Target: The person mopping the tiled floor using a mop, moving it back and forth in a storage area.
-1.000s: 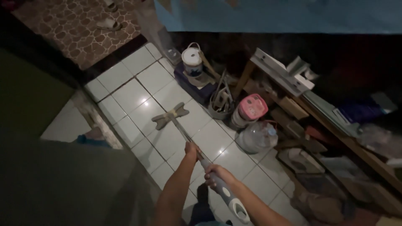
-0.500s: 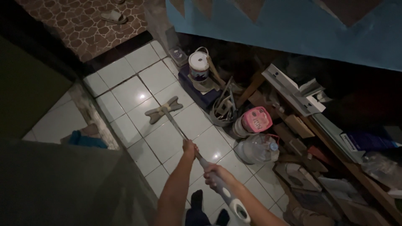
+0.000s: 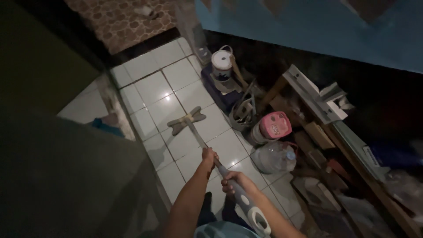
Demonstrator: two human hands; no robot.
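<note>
2 hands grip 1 mop handle (image 3: 207, 147): the left hand (image 3: 209, 155) is wrapped shut higher up the shaft, nearer the head, and the right hand (image 3: 232, 181) is closed around the grey grip lower down. The flat mop head (image 3: 186, 120) lies ahead on the white tiled floor (image 3: 152, 88), its long axis crosswise to the shaft. Open tile lies ahead and left; a white bucket (image 3: 221, 64), pink-lidded tub (image 3: 272, 127) and clear jug (image 3: 275, 157) crowd the right edge.

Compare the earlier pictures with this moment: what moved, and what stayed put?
The flat mop head slid away along the white tiles, toward the patterned floor. Left hand and right hand keep gripping the mop handle. The white bucket and pink-lidded tub stayed put.
</note>
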